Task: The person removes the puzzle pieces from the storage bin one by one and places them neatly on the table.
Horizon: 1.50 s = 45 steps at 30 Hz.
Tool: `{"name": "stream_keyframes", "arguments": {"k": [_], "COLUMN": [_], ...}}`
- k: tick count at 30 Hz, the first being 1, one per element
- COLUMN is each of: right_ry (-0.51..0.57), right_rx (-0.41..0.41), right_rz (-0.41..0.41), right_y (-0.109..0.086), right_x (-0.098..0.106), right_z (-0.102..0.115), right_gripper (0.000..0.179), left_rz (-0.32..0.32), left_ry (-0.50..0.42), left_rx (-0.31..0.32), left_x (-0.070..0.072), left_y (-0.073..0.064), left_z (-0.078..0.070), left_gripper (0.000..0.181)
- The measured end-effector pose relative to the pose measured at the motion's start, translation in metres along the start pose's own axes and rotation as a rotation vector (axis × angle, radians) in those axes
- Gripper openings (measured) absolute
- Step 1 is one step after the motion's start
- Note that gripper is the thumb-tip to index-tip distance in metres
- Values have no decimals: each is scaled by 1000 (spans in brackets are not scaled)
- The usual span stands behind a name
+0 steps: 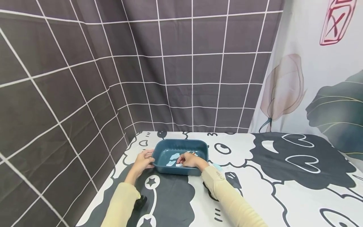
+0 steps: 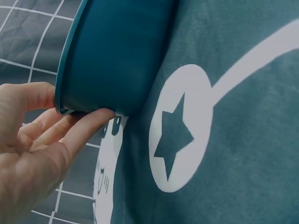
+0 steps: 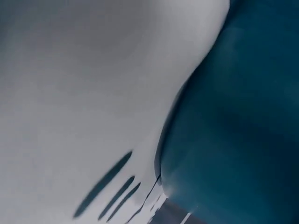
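Observation:
A dark blue rectangular plastic bin (image 1: 173, 170) stands on the patterned cloth; its side wall fills the top of the left wrist view. My left hand (image 1: 144, 161) grips the bin's left end, thumb at the rim and fingers against the outside, as the left wrist view shows. Inside the bin lie several flat pale blue and white pieces (image 1: 175, 156). My right hand (image 1: 189, 159) reaches over the front wall, its curled fingers pinching one pale piece (image 1: 179, 165) near the bottom. The right wrist view shows only the bin's wall (image 3: 233, 130) and cloth, with that hand out of sight.
A pale blue piece (image 1: 218, 167) lies on the cloth right of the bin, partly behind my right sleeve. A black-and-white cartoon cloth (image 1: 263, 201) covers the table. Dark grid curtains (image 1: 175, 69) hang behind and at the left, a floral one (image 1: 295, 82) at the right.

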State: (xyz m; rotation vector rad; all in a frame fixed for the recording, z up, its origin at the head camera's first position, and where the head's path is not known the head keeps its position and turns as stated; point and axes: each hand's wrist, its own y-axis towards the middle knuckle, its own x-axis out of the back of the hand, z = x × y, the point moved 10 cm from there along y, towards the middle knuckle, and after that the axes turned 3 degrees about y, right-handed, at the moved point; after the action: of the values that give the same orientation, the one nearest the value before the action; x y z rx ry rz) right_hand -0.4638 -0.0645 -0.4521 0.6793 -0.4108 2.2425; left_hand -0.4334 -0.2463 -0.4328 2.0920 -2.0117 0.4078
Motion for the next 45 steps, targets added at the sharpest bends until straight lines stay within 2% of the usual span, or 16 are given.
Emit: {"name": "stream_keyframes", "arguments": {"k": [5,12,15,22,26,32,39,45], "right_ry": [45,129,121,-25,-10,22,-4,4], "right_rx": [-12,-4,-2,81,86,102,35,-52], "right_rz": [-20,-48,-103,-271,-329,-437,-618,-693], "right_y": [-5,-11,-16,-34,-47,-68,-102,-127], "right_x": [5,8,16,47,63,87,125,142], "right_z": [-3,-8,-10,3,7,5,-14,-43], "right_gripper": [23,23,24,25,24,27,31,31], "left_rz": [5,-2,0,29,42,33,54,59], "left_ry": [-7,-31,-35,-27,-7,6,2,-15], "left_rx": [2,33,38,9,9,41,28,31], "left_x": [-7,-11,-14,-17,-15,-5,-5,-4], "left_y": [2,0,-1,2,2,0,-3,-6], "left_z": [0,11,13,5,3,10,7,10], "left_gripper": [53,52,52,52,53,54,55,56]}}
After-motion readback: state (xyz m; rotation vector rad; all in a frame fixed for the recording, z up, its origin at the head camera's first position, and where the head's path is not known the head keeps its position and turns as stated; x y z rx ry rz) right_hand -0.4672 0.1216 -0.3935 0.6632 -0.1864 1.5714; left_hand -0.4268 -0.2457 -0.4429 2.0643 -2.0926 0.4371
